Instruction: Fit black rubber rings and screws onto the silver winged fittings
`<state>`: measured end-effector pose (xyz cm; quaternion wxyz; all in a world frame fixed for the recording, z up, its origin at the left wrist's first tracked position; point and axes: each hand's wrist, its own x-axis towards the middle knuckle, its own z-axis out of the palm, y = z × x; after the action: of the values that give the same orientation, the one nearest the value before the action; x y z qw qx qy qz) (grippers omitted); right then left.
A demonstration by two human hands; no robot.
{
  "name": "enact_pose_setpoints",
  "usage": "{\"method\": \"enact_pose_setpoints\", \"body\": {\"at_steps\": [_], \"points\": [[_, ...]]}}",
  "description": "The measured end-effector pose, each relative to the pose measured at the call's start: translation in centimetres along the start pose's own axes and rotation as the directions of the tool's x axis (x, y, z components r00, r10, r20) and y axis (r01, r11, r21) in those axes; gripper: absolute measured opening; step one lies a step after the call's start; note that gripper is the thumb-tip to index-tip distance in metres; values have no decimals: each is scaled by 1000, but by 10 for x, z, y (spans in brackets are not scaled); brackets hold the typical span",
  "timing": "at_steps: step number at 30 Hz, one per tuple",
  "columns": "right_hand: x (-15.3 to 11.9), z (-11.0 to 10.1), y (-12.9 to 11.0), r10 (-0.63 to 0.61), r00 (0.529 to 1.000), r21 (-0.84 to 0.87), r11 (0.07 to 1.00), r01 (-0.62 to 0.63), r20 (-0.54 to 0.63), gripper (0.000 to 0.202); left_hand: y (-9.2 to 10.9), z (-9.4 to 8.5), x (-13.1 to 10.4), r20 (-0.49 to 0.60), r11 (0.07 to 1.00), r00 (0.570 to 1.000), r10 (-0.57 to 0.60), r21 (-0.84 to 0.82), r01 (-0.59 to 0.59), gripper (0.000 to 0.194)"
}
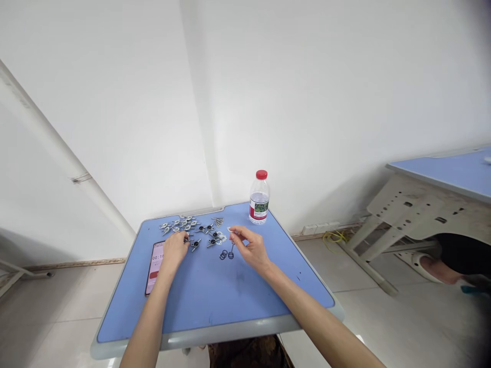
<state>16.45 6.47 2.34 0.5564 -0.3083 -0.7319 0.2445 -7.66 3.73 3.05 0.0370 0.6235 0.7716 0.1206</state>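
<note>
Standing near the far right corner of the blue bench, the bottle is topped by a red cap and wrapped in a printed label. Just nearer than the bottle and to its left, the right hand is held over the bench, its thumb and forefinger brought close together; a small white piece is seen at the fingertips, but whether it is pinched cannot be told. Below those fingers, nearer than the bottle, black rings are laid in a small group. Farther left of the bottle, the left hand is lowered with its fingers bent together at a small metal part, which is mostly covered, so a firm grip cannot be confirmed. Between the hands, left of the bottle, dark-centred parts and white gaskets are scattered, with screws bunched beyond them. Pale-centred parts are clustered beyond the left hand, well left of the bottle. Farthest left of the bottle on the bench, a phone is laid face up, its timer partly covered by the left arm.
</note>
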Motion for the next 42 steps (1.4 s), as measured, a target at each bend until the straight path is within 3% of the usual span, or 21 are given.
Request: {"method": "enact_pose_setpoints", "body": {"at_steps": [8,15,20,25,31,35,42], "points": [[0,-1,2,-58,998,-43,997,58,0,15,-5,13,11,-75,998,997,-22,-61,18,30],[2,-3,3,-33,999,-59,998,33,-5,16,7,4,-10,-154,997,988,27,-74,-38,33],[3,-5,2,-31,999,-60,998,30,-9,16,15,8,-24,-30,984,990,140,-106,-142,28],[4,-6,3,-20,1000,-48,999,19,-19,15,9,7,-35,61,967,979,193,-179,-179,25],[5,-8,4,-4,1000,-51,999,3,-16,15,0,3,-55,204,805,901,384,-552,-218,28],[6,-10,5,7,1000,-39,999,-8,-29,15,7,8,-63,213,723,872,440,-660,-203,32],[6,-12,8,21,999,-26,999,-22,-33,15,14,15,-62,186,673,847,497,-699,-242,39]]}}
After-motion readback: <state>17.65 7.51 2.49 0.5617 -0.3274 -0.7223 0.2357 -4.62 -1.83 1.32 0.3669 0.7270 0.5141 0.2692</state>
